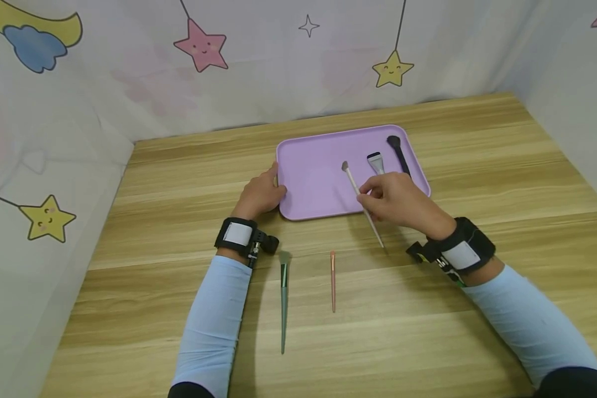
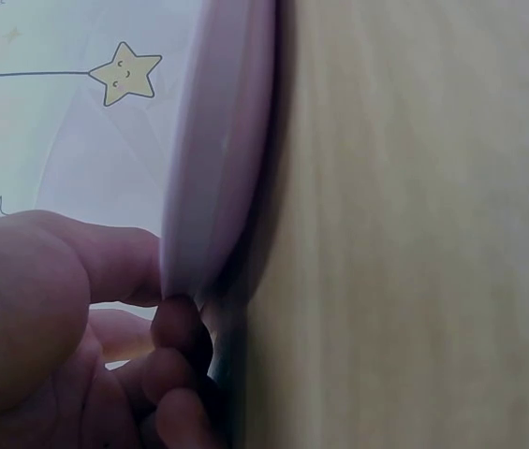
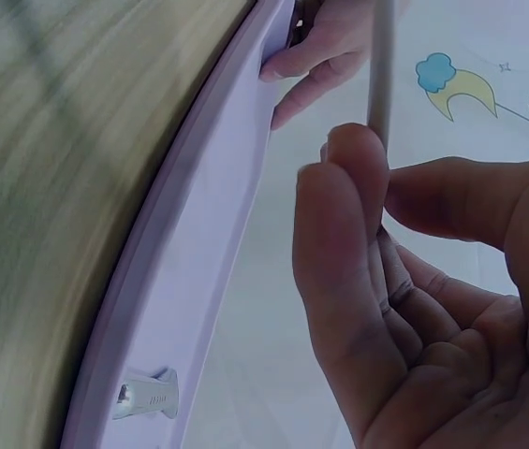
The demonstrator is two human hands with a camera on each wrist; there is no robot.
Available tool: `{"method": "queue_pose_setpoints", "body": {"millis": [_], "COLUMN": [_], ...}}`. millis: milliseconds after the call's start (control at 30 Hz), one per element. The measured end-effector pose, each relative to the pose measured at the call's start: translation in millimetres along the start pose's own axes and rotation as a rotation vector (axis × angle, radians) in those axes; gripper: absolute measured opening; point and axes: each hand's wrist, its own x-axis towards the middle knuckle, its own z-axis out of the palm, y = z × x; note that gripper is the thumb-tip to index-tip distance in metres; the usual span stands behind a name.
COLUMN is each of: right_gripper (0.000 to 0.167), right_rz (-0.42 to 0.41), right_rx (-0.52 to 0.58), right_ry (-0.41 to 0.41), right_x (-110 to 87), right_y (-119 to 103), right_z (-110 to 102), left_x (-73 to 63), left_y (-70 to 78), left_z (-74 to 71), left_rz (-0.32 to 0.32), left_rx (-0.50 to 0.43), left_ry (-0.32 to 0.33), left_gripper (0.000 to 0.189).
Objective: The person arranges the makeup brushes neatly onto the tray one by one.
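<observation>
My right hand (image 1: 395, 200) pinches a thin white-handled makeup brush (image 1: 370, 223) between thumb and fingertips. The brush slants over the tray's front edge, its brown bristles toward the back. At the left end of the lilac tray (image 1: 308, 171), my left hand (image 1: 260, 194) grips the rim, thumb on top and fingers underneath, as the left wrist view shows. On the tray's right side lie a black makeup brush (image 1: 399, 152) and a flat silver-ferruled brush (image 1: 376, 161), both partly hidden behind my right hand. The right wrist view shows the silver ferrule (image 3: 147, 397) inside the tray.
In front of the tray, a green makeup brush (image 1: 284, 304) lies on the wooden table (image 1: 179, 232). A shorter pink brush (image 1: 333, 282) lies to its right. A white curtain (image 1: 278, 83) printed with stars hangs behind and along the table's sides.
</observation>
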Motion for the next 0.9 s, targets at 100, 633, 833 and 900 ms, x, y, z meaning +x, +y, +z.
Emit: {"method": "queue_pose_setpoints", "body": {"millis": [100, 633, 833, 900], "right_gripper": [0.023, 0.024, 0.024, 0.024], "right_rz": [0.015, 0.030, 0.032, 0.037], "right_rx": [0.016, 0.012, 0.020, 0.024], "right_ry": [-0.011, -0.008, 0.001, 0.006], "right_x": [2.3, 9.8, 11.4, 12.0], "right_y": [0.7, 4.2, 6.2, 6.6], "right_z": [-1.1, -4.8, -3.3, -3.0], "left_x": [-0.7, -0.2, -0.3, -0.4], "left_y": [0.1, -0.1, -0.4, -0.5], "left_z": [0.0, 0.7, 0.3, 0.3], "left_rz": [0.005, -0.004, 0.004, 0.005], "left_rx": [-0.005, -0.002, 0.002, 0.002], "left_ry": [0.000, 0.006, 0.007, 0.004], "left_gripper": [0.071, 0.071, 0.071, 0.071]}}
